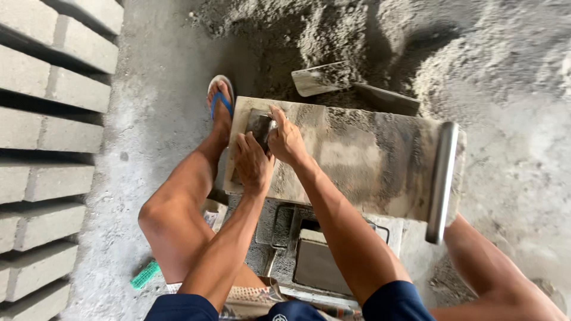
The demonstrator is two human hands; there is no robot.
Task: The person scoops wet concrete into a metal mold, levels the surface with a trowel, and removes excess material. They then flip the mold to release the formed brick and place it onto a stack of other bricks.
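Both hands meet at the near-left end of the grey block mould (357, 160): my left hand (253, 166) lies flat, released, beside my right hand (285, 139), whose fingers press a small dark plate (259, 125)

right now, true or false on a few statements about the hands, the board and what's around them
1. Both hands rest on the flat dusty board: true; the left hand and right hand sit at the board end farthest from the metal handle.
2. The rows of grey blocks lie on the right: false; the blocks are on the left.
3. The visible foot is bare: false; it wears a blue sandal.
4. A trowel lies by the sand pile: true; the trowel lies there.
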